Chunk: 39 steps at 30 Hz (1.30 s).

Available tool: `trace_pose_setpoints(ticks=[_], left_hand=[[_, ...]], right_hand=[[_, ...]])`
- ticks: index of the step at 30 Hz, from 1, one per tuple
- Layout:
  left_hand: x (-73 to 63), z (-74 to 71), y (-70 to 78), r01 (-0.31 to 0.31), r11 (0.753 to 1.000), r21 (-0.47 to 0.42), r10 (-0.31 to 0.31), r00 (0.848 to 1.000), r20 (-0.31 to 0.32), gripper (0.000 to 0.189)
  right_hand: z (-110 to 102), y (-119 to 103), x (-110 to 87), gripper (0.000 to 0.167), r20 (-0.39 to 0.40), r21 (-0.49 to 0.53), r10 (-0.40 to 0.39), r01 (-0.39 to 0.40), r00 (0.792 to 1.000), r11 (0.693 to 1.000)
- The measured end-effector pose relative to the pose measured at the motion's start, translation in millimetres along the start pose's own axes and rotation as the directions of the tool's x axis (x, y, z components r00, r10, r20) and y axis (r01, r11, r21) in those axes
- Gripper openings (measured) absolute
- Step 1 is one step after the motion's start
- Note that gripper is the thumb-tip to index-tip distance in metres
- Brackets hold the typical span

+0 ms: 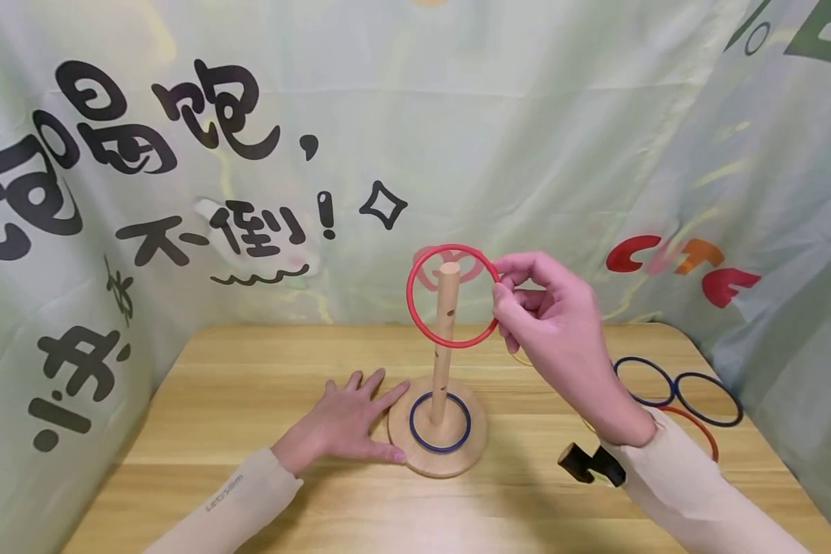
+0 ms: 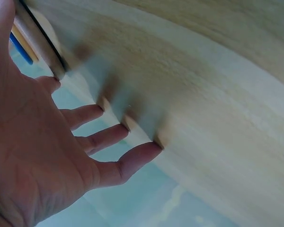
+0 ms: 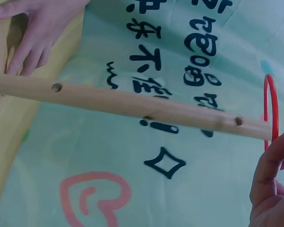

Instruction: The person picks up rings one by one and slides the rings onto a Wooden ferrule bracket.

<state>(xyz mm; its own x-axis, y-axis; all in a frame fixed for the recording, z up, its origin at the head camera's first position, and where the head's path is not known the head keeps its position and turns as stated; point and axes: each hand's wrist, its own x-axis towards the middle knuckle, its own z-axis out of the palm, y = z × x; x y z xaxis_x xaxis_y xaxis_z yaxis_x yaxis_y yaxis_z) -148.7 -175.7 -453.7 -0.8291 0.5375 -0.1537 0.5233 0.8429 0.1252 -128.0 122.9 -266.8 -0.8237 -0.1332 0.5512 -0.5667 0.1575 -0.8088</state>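
Note:
A wooden post [image 1: 443, 338] stands upright on a round wooden base [image 1: 439, 465], and a dark blue ring [image 1: 412, 422] lies on the base around its foot. My right hand [image 1: 561, 315] pinches a red ring [image 1: 412, 300] between thumb and fingers, near the post's top. In the right wrist view the red ring [image 3: 274, 101] appears almost edge-on, level with the tip of the post [image 3: 180, 111]; contact between them is unclear. Fingers spread, my left hand [image 1: 339, 427] rests on the table at the base's left side, thumb at its edge. The left wrist view shows that palm [image 2: 42, 142].
Two dark blue rings [image 1: 709, 375] lie on the right of the wooden table [image 1: 249, 362], near a red ring [image 1: 708, 435] partly hidden by my right arm. A yellow ring [image 1: 522, 359] shows behind my right hand. Printed cloth [image 1: 360, 100] hangs behind and at both sides.

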Motion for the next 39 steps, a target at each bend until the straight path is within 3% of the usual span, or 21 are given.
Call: trace_pose_setpoints(ticks=[5, 10, 17, 25, 32, 39], left_hand=[[1.3, -1.7, -0.4, 0.005, 1.000, 0.001, -0.005, 1.000, -0.012, 0.116], [-0.6, 1.2, 0.3, -0.004, 1.000, 0.004, 0.004, 1.000, -0.002, 0.115], [-4.7, 5.0, -0.4, 0.003, 1.000, 0.017, -0.002, 1.000, -0.009, 0.115], [2.6, 5.2, -2.1, -0.008, 1.000, 0.029, 0.009, 1.000, -0.026, 0.116], [4.2, 5.8, -1.5, -0.002, 1.000, 0.015, 0.002, 1.000, -0.016, 0.118], [1.5, 1.2, 1.0, 0.005, 1.000, -0.018, -0.005, 1.000, -0.007, 0.115]], right_hand=[[3, 18, 4.2, 0.020, 0.025, -0.029, 0.069, -0.068, 0.997, 0.997], [6, 41, -7.1, 0.026, 0.050, -0.064, 0.107, -0.104, 0.993, 0.993], [16, 76, -26.3, 0.049, 0.131, -0.146, 0.130, -0.111, 0.983, 0.983], [27, 114, -49.9, 0.049, 0.200, -0.223, 0.256, -0.211, 0.946, 0.952], [31, 138, -70.8, 0.042, 0.243, -0.244, 0.370, -0.312, 0.897, 0.918], [34, 151, -81.2, 0.042, 0.284, -0.242, 0.393, -0.331, 0.875, 0.912]])
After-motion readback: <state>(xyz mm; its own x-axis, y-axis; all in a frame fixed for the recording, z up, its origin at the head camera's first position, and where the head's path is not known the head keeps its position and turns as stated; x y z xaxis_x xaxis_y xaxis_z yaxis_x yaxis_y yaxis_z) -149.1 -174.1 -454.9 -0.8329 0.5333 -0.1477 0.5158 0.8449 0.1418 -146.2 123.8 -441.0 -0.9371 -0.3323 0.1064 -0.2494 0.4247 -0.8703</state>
